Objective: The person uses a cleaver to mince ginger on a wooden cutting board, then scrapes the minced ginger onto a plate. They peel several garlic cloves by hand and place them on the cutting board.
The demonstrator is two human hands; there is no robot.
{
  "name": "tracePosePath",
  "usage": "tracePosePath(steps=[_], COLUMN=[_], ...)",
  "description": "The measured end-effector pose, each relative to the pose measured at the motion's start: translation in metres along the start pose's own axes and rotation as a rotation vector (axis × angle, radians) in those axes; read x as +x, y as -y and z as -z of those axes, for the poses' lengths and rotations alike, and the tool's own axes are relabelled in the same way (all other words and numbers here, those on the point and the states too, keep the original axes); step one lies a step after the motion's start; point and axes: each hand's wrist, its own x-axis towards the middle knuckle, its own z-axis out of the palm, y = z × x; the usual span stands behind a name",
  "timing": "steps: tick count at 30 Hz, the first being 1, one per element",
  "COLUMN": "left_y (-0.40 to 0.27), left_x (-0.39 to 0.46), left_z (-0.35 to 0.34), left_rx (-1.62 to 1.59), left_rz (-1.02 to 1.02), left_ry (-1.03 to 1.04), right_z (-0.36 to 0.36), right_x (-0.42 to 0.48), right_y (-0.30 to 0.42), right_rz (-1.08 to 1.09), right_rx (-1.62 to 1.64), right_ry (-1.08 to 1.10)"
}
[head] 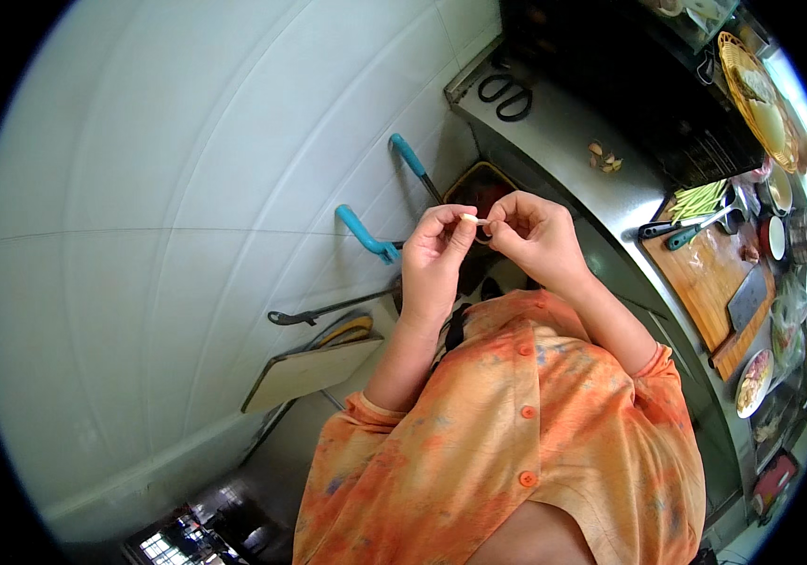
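Observation:
Between the thumb and forefinger of my left hand [438,251] is a small pale garlic clove [470,219]. My right hand [541,236] pinches a thin bit of skin [484,223] at the clove's right end, so the two hands nearly meet in front of my body. More garlic cloves [608,161] in their skins lie in a small heap on the steel counter [573,134], beyond my right hand. Black-handled scissors [505,97] rest at the counter's far left corner.
To the right, a wooden cutting board [693,275] carries a cleaver [749,296], cut green stalks [698,200] and dark-handled utensils. A plate of food [755,383] stands beside it. Blue-handled tools [368,236] lean at the tiled wall [234,176]; a dark bin [481,185] is below my hands.

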Motion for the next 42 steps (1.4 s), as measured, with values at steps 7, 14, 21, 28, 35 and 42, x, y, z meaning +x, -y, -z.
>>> tracePosePath(steps=[7,14,21,28,35,42], left_y=[-0.003,-0.020,-0.018,-0.024,-0.020,-0.006], left_x=[0.002,-0.006,-0.016,-0.023,-0.026,-0.026], left_z=[0.019,0.022,0.015,0.010,0.006,0.016], left_rx=[-0.686,-0.560,-0.159,0.138,0.173,0.000], left_rz=[0.275,0.199,0.088,-0.008,-0.101,-0.087], left_ry=[-0.001,0.044,0.061,0.079,0.095,0.093], right_z=[-0.006,0.006,-0.003,0.004,0.000,-0.008], right_x=[-0.012,-0.007,-0.010,-0.013,-0.018,-0.012], right_y=[0.008,0.012,0.015,0.013,0.011,-0.005], right_rz=[-0.025,-0.045,0.002,0.043,0.162,-0.191], right_rx=[0.151,0.100,0.006,-0.181,-0.311,0.184], right_ry=[0.070,0.065,0.126,0.135,0.077,0.135])
